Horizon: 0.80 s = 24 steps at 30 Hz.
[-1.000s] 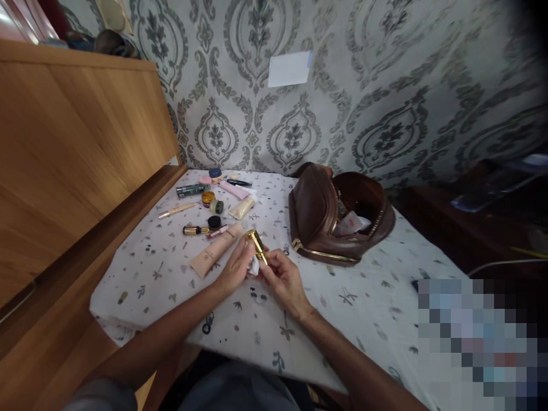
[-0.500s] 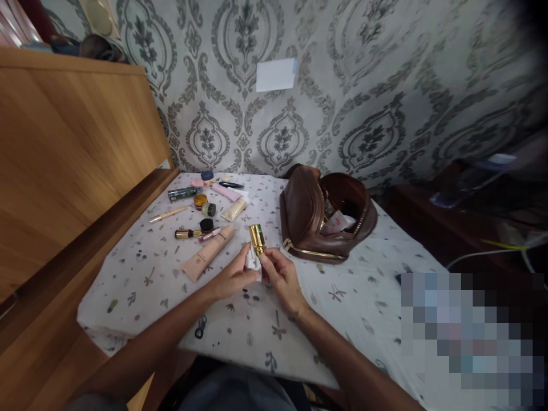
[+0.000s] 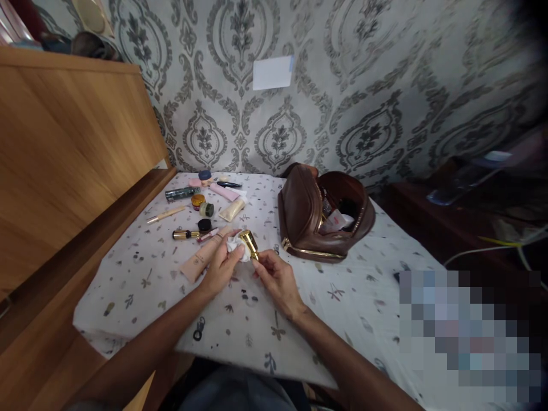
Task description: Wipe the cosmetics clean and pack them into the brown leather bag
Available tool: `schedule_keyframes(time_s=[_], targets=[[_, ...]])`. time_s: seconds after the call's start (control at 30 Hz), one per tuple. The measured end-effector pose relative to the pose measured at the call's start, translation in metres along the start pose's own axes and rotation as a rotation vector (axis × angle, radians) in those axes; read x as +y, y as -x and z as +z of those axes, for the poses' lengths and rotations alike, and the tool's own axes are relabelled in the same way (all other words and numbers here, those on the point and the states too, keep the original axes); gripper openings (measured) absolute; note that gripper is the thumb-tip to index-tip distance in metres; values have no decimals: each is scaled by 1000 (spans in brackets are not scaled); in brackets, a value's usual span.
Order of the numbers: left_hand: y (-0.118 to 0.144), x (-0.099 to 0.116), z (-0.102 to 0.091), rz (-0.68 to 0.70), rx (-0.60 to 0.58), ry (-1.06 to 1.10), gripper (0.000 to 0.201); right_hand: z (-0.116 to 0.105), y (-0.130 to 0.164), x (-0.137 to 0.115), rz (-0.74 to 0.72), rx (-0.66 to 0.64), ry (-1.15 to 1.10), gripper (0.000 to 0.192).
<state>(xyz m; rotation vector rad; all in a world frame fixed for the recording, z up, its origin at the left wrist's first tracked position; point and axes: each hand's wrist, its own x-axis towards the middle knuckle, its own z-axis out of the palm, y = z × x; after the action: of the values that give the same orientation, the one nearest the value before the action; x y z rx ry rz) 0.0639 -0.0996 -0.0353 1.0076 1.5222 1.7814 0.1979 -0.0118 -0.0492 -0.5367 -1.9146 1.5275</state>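
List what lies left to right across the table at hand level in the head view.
Beige tube → left hand pressing a white cloth → gold tube → right hand holding the gold tube's lower end → open brown bag.

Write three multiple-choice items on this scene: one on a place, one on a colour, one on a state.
1. Where is the brown leather pouch relative to the hands?
A. right of them
B. left of them
C. under them

2. What colour is the small metal tube in the right hand?
A. silver
B. gold
C. blue

3. How is the pouch?
A. zipped shut
B. unzipped and open
C. upside down

Key: 1 A, it lies on the patterned white tablecloth to the right. 2 B, the tube shines gold against the white tissue in the left hand. 3 B, its inside shows.
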Motion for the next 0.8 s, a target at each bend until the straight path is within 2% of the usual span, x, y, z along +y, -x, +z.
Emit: schedule_keyframes(time_s=[0.17,0.27,0.33,0.47,0.53,0.63,0.73,0.8], targets=[[0,-6,4,-136,-212,224,44,3,0,0,1,-94,-72,33],[1,-4,7,-188,-272,289,43,3,0,-1,-4,-151,-95,33],[1,1,8,-199,-276,284,42,3,0,-1,-22,-168,-24,33],[2,14,4,-137,-182,72,34,0,0,-3,-23,-151,164,39],[2,19,0,-82,-166,-72,30,-4,-1,-5,12,-110,177,43],[3,19,-5,-3,-229,-289,24,-9,-3,-8,61,-19,21,32],[3,12,-7,107,-287,-493,20,-10,-6,-8,46,14,-156,42],[4,8,-5,150,-289,-566,23,-9,-8,-6,23,-7,-188,40]])
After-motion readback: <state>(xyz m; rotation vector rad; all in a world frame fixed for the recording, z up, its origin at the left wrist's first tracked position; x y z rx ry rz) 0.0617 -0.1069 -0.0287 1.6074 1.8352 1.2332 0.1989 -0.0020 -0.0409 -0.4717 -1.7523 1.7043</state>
